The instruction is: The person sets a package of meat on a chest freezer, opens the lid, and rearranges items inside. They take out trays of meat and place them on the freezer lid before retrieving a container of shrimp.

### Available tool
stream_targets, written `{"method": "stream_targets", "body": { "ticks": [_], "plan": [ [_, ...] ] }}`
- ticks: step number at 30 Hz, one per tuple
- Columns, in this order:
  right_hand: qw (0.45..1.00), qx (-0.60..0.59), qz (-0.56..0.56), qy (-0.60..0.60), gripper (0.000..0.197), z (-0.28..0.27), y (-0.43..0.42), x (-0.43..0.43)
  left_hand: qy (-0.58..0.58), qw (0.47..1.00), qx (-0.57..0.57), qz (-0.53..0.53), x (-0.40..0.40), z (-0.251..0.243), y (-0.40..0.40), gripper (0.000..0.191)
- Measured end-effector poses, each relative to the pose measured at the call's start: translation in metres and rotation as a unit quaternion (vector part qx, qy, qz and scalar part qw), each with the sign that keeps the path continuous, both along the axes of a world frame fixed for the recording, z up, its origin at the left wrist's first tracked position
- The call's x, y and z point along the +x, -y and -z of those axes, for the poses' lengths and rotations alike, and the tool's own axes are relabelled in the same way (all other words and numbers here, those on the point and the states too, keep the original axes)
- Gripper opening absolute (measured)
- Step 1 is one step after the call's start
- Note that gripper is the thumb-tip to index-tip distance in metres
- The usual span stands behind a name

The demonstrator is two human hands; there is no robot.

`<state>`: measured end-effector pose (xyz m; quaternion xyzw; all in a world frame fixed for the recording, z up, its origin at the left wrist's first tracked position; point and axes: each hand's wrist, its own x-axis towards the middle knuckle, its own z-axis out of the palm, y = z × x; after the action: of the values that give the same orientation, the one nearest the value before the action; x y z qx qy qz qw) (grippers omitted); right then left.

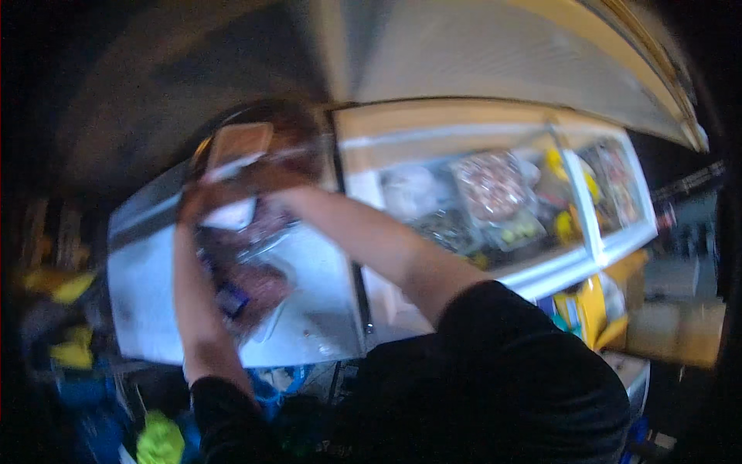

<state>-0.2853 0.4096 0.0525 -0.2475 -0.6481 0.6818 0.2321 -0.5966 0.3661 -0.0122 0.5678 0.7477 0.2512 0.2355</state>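
Note:
Both my arms reach forward over a white surface point(148, 284), and motion blur smears the hands. My left hand point(197, 200) is at the left side of a pale, flat object point(232, 213), perhaps a tray. To its right is my right hand point(278, 181), above a dark red plastic-wrapped package point(272, 217). Whether the fingers grip anything is not discernible. Just beyond the hands stands a reddish-brown rectangular pack point(240, 142) with a pale rim. Nearer my body lies a pinkish package point(261, 290) bearing a dark blue label point(232, 300).
On the right, a white-framed chest freezer point(597, 232) holds a clear bag of pinkish pieces point(490, 185), a white bag point(410, 191) and yellow items point(563, 223). A yellow package point(591, 313) and cardboard box point(675, 333) are outside it. A raised pale panel point(493, 52) stands behind.

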Motion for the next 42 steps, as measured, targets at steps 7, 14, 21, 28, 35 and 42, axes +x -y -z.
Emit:
{"method": "stream_targets", "body": {
  "ticks": [7,14,21,28,35,42],
  "plan": [
    [0.886,0.39,0.226,0.111,0.03,0.092,-0.086,-0.039,-0.309,0.938,0.0,0.156,0.104,-0.063,-0.071,0.046],
    [0.887,0.029,0.344,0.307,0.033,0.02,-0.005,-0.064,-0.19,0.982,0.01,-0.004,0.088,-0.105,0.011,0.059],
    [0.948,-0.003,0.317,0.017,0.03,-0.011,0.016,0.0,-0.135,0.979,-0.067,-0.138,0.159,-0.148,0.034,0.075],
    [0.954,0.082,0.278,-0.071,0.044,-0.04,0.019,0.066,0.215,0.965,0.081,-0.129,0.194,-0.129,0.062,0.065],
    [0.976,0.099,0.151,-0.119,0.067,-0.082,0.066,0.2,0.536,0.797,0.106,-0.257,0.341,-0.122,0.117,0.061],
    [0.97,-0.11,0.171,-0.136,0.064,0.038,0.079,0.345,0.466,0.872,-0.023,-0.146,0.491,-0.062,0.103,0.056]
  ]
}}
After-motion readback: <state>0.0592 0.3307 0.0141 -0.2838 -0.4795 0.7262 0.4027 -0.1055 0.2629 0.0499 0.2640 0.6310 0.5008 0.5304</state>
